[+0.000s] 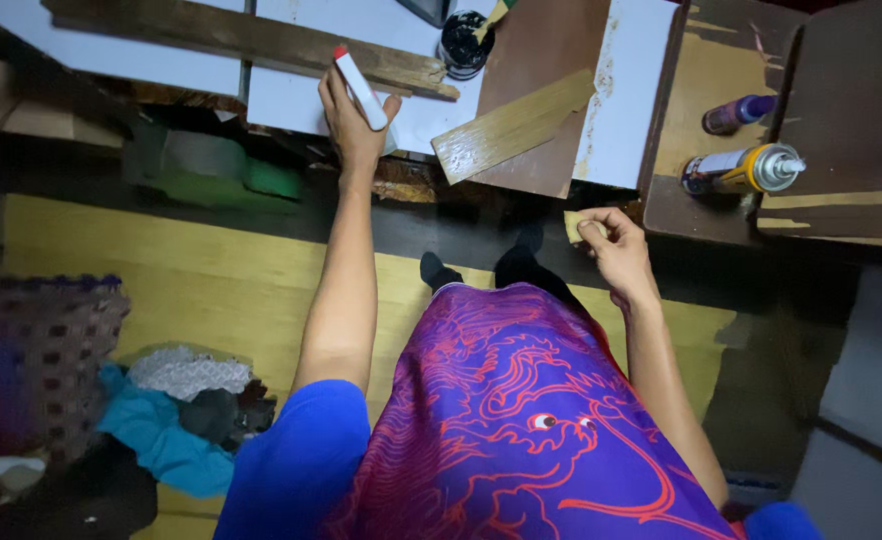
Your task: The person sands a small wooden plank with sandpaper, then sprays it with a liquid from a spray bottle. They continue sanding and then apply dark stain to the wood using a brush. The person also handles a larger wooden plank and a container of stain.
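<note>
My left hand (353, 122) reaches up to the white work surface (291, 100) and grips a white tube with a red cap (359, 88), tilted with the cap pointing up-left. It lies just below a long rough wooden plank (251, 42). My right hand (616, 248) hovers lower right, off the surface, with fingers pinched on a small tan piece (574, 226). A shorter light wooden slat (513, 126) rests between the two hands on a brown board (551, 60).
A black round jar with a stick in it (463, 42) stands beside the plank's end. Two spray cans (743, 168) lie on a dark table at right. Folded cloths (176, 410) and a woven basket (46, 350) sit on the yellow floor at left.
</note>
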